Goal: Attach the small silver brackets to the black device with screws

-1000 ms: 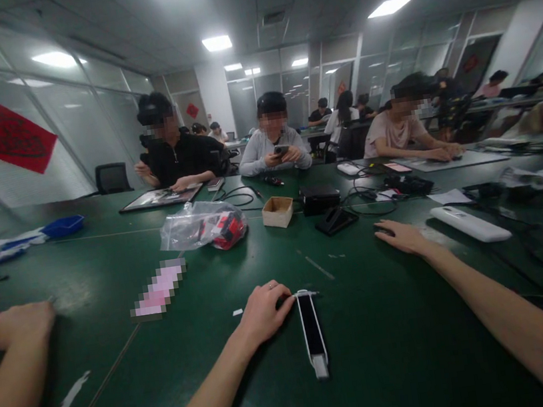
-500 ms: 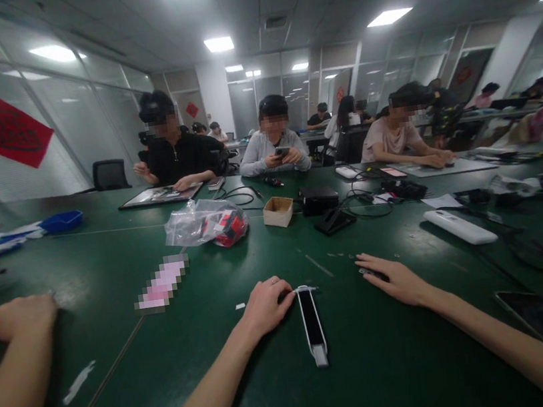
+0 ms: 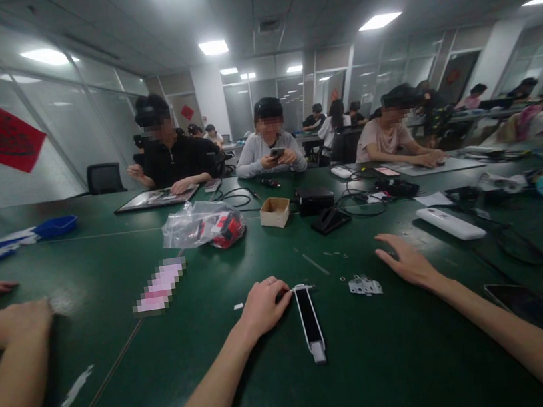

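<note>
My left hand (image 3: 267, 306) rests on the green table, thumb and fingertips closed together at the top left corner of a narrow white-framed device (image 3: 310, 319). The device has a long black face and a pale block at its near end. A thin piece crosses its far end. What sits right between the fingertips is hard to see. To the right lies a cluster of small flat metal parts (image 3: 364, 286), with a tiny ring beside it. My right hand (image 3: 405, 259) is just beyond that cluster, fingers stretched and apart, holding nothing.
A plastic bag with red and black contents (image 3: 204, 225), an open small box (image 3: 275, 212) and a black stand (image 3: 330, 220) lie ahead. A white oblong case (image 3: 450, 223) and cables are at right. Another person's hand (image 3: 20, 324) rests at left. People sit opposite.
My right hand has moved right and away, uncovering the metal parts. My left hand keeps its place at the device. At far left, another hand's fingers have flattened. The view has shifted slightly.
</note>
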A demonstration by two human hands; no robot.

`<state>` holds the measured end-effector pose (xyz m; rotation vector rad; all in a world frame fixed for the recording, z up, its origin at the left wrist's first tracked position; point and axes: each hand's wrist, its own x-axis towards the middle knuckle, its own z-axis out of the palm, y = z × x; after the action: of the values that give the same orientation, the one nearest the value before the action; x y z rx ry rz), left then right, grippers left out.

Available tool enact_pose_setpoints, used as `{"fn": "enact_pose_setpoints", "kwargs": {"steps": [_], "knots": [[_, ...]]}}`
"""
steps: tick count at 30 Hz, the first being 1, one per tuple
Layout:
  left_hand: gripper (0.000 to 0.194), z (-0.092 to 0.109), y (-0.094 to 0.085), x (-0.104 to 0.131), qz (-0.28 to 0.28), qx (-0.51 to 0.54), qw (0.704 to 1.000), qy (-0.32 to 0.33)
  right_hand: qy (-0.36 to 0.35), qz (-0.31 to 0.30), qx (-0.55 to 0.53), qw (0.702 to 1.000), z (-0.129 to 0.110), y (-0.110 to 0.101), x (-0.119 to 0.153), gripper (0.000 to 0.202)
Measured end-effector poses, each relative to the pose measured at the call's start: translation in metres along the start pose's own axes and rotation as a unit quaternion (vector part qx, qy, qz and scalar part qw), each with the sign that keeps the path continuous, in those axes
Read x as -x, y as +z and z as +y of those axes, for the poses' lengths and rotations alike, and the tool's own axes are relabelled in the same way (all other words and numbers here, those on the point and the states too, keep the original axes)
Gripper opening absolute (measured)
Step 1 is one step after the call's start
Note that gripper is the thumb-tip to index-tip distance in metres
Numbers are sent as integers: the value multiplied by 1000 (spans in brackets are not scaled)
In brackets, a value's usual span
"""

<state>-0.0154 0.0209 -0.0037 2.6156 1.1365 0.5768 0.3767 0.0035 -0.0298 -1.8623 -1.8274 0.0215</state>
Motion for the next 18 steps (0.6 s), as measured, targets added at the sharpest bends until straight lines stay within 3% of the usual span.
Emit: {"fn": "enact_pose_setpoints", "kwargs": {"steps": [3,7,13,18], "knots": [[18,-1,2,0,4,-5,1000,1,123,-26,120,985,52,1,-32,61],[18,-1,1,-1,2,-2,1000,-3,181,-57,141,972,92,4,-62,70],[18,1,0,-2,-10,0,1000,-4,183,-103,140,968,102,7,-78,72],[18,1,0,-2,-6,2,1000,-3,138,-122,134,974,93,10,-59,67]]}}
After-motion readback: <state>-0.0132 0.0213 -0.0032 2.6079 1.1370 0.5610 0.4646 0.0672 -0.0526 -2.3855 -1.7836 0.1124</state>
